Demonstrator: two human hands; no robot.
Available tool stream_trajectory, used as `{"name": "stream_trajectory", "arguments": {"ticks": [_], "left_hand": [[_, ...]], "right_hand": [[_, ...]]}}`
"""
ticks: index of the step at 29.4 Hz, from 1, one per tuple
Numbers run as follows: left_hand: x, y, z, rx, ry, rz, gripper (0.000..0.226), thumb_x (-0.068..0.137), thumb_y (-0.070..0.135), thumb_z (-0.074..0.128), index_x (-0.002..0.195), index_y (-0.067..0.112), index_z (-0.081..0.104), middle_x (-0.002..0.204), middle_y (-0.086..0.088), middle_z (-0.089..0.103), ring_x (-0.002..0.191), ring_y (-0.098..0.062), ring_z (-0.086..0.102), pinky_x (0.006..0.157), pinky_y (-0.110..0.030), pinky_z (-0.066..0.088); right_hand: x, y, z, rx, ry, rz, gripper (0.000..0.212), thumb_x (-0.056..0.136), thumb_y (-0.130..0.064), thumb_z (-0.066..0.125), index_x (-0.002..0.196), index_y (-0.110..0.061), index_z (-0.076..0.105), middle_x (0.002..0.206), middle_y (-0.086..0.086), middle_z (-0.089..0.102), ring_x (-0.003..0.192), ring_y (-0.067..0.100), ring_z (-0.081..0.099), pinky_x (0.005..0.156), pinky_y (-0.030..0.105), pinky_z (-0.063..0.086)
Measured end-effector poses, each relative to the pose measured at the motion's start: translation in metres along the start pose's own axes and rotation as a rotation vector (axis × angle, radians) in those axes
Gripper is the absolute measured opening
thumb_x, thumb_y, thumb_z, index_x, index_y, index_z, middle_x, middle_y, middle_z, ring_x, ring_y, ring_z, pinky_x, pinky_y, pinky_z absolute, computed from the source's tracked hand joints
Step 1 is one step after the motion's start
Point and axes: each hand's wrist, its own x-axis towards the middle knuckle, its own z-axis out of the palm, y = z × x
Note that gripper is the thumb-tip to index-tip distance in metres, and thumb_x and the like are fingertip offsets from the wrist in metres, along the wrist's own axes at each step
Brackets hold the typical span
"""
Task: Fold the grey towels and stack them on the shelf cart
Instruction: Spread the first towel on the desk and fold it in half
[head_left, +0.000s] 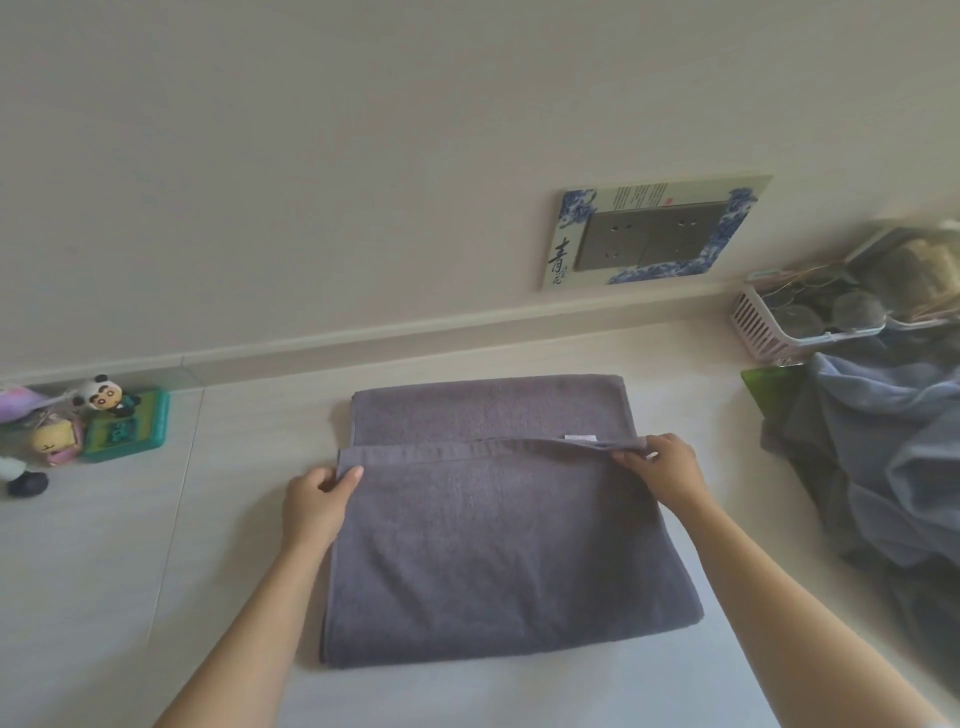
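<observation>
Grey terry towel (498, 530), folded and rectangular, lies flat in the middle of a pale, smooth surface (156, 597) that meets a cream wall (311, 156) along a low ledge. Its upper flap is doubled over so the hemmed edge crosses the far third. The left hand (314, 501) grips that flap's left corner, thumb on top; the right hand (662, 467) pinches the hem at the right corner, beside a small white label (581, 439). On the wall hangs a blue-and-white patterned frame around grey sockets (654, 236). At far left sit a panda figurine (101, 396), a green tin (127, 426) and other small toys. At right, a pink slatted basket (769, 327) stands behind crumpled blue-grey cloth (883, 452).
</observation>
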Motion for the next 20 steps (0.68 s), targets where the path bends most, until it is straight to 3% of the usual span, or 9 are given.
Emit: {"name": "stream_trajectory", "arguments": {"ticks": [1, 3, 6, 8, 11, 13, 16, 18, 20], "left_hand": [[-0.002, 0.002, 0.002, -0.096, 0.02, 0.01, 0.038, 0.09, 0.028, 0.063, 0.061, 0.012, 0.045, 0.056, -0.001, 0.041, 0.054, -0.018, 0.037, 0.054, -0.033, 0.027], [-0.007, 0.005, 0.005, -0.195, 0.025, -0.008, 0.037, 0.095, 0.032, 0.054, 0.066, 0.013, 0.043, 0.06, 0.0, 0.04, 0.058, -0.018, 0.037, 0.057, -0.034, 0.028], [-0.009, 0.001, 0.006, -0.097, -0.03, -0.082, 0.046, 0.097, 0.043, 0.044, 0.064, 0.012, 0.035, 0.062, -0.005, 0.037, 0.062, -0.023, 0.038, 0.058, -0.035, 0.026], [-0.008, -0.007, 0.002, -0.026, -0.103, -0.132, 0.052, 0.092, 0.053, 0.046, 0.067, 0.009, 0.048, 0.067, -0.009, 0.05, 0.066, -0.024, 0.049, 0.063, -0.035, 0.036], [-0.02, -0.02, -0.008, -0.018, -0.283, -0.221, 0.045, 0.089, 0.051, 0.056, 0.094, 0.009, 0.07, 0.091, -0.01, 0.07, 0.089, -0.024, 0.064, 0.084, -0.036, 0.048], [-0.04, -0.024, -0.014, -0.114, -0.374, -0.297, 0.04, 0.088, 0.043, 0.062, 0.101, 0.007, 0.071, 0.092, -0.008, 0.073, 0.088, -0.023, 0.068, 0.079, -0.033, 0.053], [-0.073, -0.024, -0.018, -0.194, -0.431, -0.35, 0.026, 0.089, 0.029, 0.064, 0.092, 0.003, 0.069, 0.074, -0.003, 0.073, 0.07, -0.019, 0.068, 0.055, -0.024, 0.05], [-0.094, -0.027, -0.019, -0.259, -0.383, -0.306, 0.018, 0.09, 0.02, 0.063, 0.093, 0.003, 0.066, 0.07, 0.001, 0.068, 0.067, -0.015, 0.063, 0.055, -0.023, 0.047], [-0.097, -0.026, -0.015, -0.343, -0.34, -0.269, 0.017, 0.093, 0.018, 0.058, 0.099, 0.004, 0.064, 0.077, 0.0, 0.066, 0.072, -0.014, 0.062, 0.064, -0.025, 0.048]], "right_hand": [[0.0, -0.002, 0.0, 0.053, 0.039, 0.011, 0.038, 0.082, -0.036, 0.07, 0.064, -0.007, 0.052, 0.073, 0.004, 0.048, 0.074, 0.025, 0.05, 0.058, 0.031, 0.035], [-0.002, -0.007, 0.001, 0.17, 0.065, 0.044, 0.047, 0.086, -0.038, 0.064, 0.059, -0.012, 0.036, 0.059, 0.003, 0.039, 0.06, 0.022, 0.039, 0.051, 0.033, 0.023], [-0.011, -0.011, 0.002, 0.191, 0.004, 0.096, 0.038, 0.089, -0.046, 0.057, 0.077, -0.011, 0.05, 0.072, 0.002, 0.051, 0.072, 0.023, 0.049, 0.057, 0.032, 0.033], [-0.019, -0.008, 0.002, 0.135, -0.078, 0.121, 0.04, 0.085, -0.05, 0.06, 0.1, -0.015, 0.052, 0.092, 0.002, 0.057, 0.087, 0.022, 0.055, 0.069, 0.031, 0.039], [-0.036, 0.007, -0.002, 0.007, -0.126, 0.117, 0.045, 0.081, -0.053, 0.065, 0.103, -0.016, 0.051, 0.095, 0.0, 0.055, 0.088, 0.022, 0.055, 0.071, 0.03, 0.04], [-0.051, 0.018, -0.003, -0.027, -0.138, 0.132, 0.041, 0.083, -0.054, 0.06, 0.098, -0.017, 0.054, 0.093, -0.001, 0.056, 0.086, 0.021, 0.056, 0.067, 0.031, 0.039], [-0.073, 0.033, 0.0, -0.051, -0.159, 0.137, 0.035, 0.09, -0.051, 0.051, 0.08, -0.017, 0.051, 0.082, -0.001, 0.058, 0.076, 0.019, 0.054, 0.059, 0.029, 0.037], [-0.092, 0.037, 0.003, -0.075, -0.138, 0.097, 0.038, 0.094, -0.047, 0.046, 0.075, -0.014, 0.051, 0.076, 0.0, 0.059, 0.073, 0.02, 0.054, 0.057, 0.027, 0.037], [-0.094, 0.037, 0.004, 0.01, -0.107, 0.098, 0.038, 0.095, -0.042, 0.045, 0.077, -0.011, 0.055, 0.076, 0.003, 0.061, 0.076, 0.024, 0.056, 0.059, 0.03, 0.037]]}}
